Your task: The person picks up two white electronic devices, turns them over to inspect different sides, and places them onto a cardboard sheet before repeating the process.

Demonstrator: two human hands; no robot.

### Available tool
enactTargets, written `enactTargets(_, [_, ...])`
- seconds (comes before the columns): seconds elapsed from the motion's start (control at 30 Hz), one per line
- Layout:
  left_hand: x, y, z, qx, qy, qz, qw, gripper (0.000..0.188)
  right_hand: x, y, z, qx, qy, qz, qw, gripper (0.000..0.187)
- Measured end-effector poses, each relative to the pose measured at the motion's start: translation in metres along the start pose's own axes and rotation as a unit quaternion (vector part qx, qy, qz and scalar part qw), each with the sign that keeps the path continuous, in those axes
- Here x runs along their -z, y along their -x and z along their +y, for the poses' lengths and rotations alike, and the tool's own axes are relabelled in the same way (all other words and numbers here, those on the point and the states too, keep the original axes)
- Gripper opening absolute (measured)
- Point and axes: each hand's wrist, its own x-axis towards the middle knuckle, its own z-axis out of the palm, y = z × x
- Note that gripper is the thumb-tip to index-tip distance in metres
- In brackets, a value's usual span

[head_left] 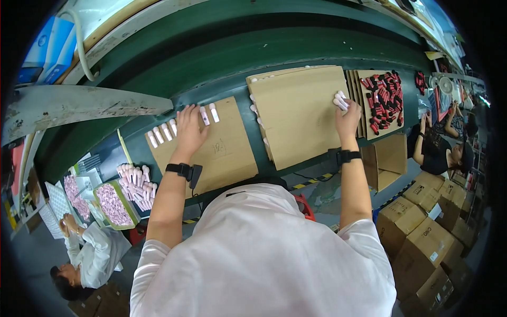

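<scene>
My left hand (190,128) lies over a row of small pink tubes with rounded pale tops on a left cardboard sheet (227,158). Its fingers are stretched out, and a pink tube (204,115) shows beside the index finger and thumb. One more tube (214,112) stands to the right, and several tubes (161,133) line up to the left; the hand hides part of the row. At the far right edge of a larger cardboard stack (301,116), my right hand (348,117) is closed around several such tubes (341,101).
Loose pink tubes (138,185) pile up at left, beside a green-rimmed bin (117,208) of pink pieces. Red and black tubes (384,100) cover cardboard at right. Co-workers sit at left (97,253) and right (438,150). Cartons (422,232) stack at lower right.
</scene>
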Motion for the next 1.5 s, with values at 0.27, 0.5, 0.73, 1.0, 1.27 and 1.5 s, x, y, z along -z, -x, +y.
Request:
enactTargets(0.27, [0.037,0.029,0.018,0.005,0.039,0.042,0.998,0.047,-0.007,0.004,0.047,-0.094,0.114,-0.089,0.985,0.026])
enactTargets(0.5, [0.075,0.041,0.059,0.057,0.103,0.032,0.992,0.032,0.009,0.013,-0.020,-0.053,-0.046,-0.145,0.987,0.017])
enactTargets(0.73, [0.126,0.022,0.142,0.015,0.319,0.011,0.947,0.029,0.070,0.019,-0.196,0.179,-0.238,-0.147,0.943,0.023])
enactTargets(1.0, [0.192,0.049,0.158,-0.026,0.400,0.002,0.916,0.025,0.118,0.035,-0.298,0.261,-0.401,-0.145,0.866,0.031])
enactTargets(1.27, [0.236,0.078,0.156,-0.154,0.399,0.107,0.897,0.025,0.141,0.047,-0.341,0.284,-0.491,-0.158,0.808,0.033])
enactTargets(1.5, [0.246,0.089,0.151,-0.178,0.417,0.123,0.883,0.025,0.152,0.053,-0.358,0.302,-0.507,-0.152,0.793,0.030])
